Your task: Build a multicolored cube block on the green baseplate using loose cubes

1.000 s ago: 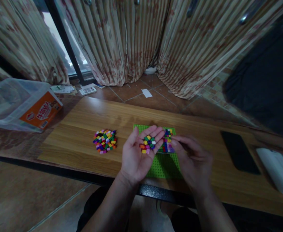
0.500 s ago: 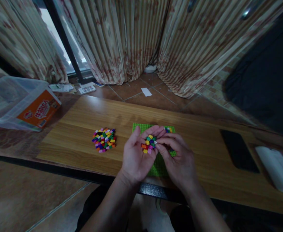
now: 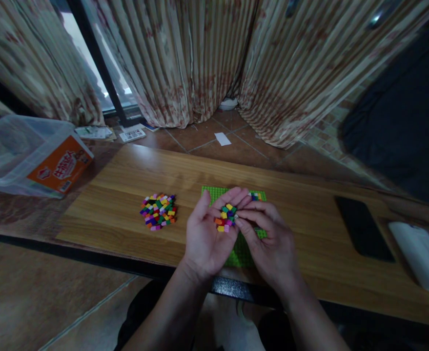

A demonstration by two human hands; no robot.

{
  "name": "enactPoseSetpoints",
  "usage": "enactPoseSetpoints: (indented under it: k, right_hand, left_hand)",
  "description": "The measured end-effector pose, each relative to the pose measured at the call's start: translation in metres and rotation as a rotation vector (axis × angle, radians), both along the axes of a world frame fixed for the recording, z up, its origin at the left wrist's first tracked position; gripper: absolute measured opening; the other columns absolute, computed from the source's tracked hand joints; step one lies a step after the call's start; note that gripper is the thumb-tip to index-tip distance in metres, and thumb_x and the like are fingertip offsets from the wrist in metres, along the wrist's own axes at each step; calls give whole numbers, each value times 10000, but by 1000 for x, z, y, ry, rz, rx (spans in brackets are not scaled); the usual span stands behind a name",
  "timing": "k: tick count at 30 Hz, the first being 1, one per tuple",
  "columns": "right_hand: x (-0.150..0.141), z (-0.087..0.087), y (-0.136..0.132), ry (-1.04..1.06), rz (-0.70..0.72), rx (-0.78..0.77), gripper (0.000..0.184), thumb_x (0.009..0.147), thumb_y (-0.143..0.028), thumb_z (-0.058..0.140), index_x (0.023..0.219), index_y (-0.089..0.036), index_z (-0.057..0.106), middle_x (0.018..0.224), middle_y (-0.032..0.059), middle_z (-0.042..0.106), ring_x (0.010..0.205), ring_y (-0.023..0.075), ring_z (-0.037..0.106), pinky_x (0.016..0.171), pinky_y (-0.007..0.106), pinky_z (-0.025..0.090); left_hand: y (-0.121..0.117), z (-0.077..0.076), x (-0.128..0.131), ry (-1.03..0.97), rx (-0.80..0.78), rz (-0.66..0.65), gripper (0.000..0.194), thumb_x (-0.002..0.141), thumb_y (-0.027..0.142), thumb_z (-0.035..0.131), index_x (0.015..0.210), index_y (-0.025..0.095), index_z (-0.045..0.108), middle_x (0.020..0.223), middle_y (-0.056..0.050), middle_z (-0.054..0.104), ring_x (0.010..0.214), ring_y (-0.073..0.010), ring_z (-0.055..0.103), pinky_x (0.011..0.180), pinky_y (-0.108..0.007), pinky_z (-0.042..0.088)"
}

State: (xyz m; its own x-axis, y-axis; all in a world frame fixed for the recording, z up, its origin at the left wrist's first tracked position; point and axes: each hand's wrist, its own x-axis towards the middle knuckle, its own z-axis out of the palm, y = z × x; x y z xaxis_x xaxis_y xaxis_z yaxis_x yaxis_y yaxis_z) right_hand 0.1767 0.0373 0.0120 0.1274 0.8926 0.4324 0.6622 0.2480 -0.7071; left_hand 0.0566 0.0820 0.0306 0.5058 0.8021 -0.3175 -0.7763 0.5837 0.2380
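Palm up and slightly cupped, my left hand (image 3: 207, 239) bears several small coloured toy bricks (image 3: 227, 219) in yellow, green, orange, pink and blue. My right hand (image 3: 273, 239) comes in from the right, thumb and forefinger pinched on a small white brick (image 3: 236, 216) at the edge of that heap. Under both hands lies a green studded baseplate (image 3: 214, 190), mostly covered by them. A few coloured bricks (image 3: 255, 196) sit on its far right corner. Left of my hands, a pile of loose bricks (image 3: 158, 211) rests on the wooden table.
The wooden table (image 3: 108, 209) has a black front edge. A dark phone (image 3: 364, 228) and a white packet (image 3: 419, 256) lie on the right. At the far left stands a clear plastic bin (image 3: 24, 146) with an orange label. Curtains (image 3: 214, 58) hang behind.
Almost nothing differs. The fingers of my right hand shift slightly at the white brick, and the view moves a touch.
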Motion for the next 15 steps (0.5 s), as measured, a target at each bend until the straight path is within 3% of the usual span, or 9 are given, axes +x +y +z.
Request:
enactPoseSetpoints:
  k: [7, 15]
  right_hand:
    - [0, 1, -2, 117, -29, 5, 54, 892, -256, 630, 895, -244, 682, 999, 25, 670, 952, 173, 648, 833, 323, 535]
    - [32, -2, 1, 436, -292, 24, 99, 768, -277, 757, 846, -221, 734, 806, 0, 730, 727, 152, 668, 686, 295, 547]
  left_hand:
    - [0, 2, -1, -24, -9, 12, 506, 957, 463, 424, 1068, 43, 683, 1214, -187, 675, 1280, -271, 541, 1124, -351, 359]
    - [3, -2, -3, 26, -57, 83, 464, 938, 453, 473, 991, 56, 706, 1129, -182, 697, 1199, -263, 597, 1088, -358, 411]
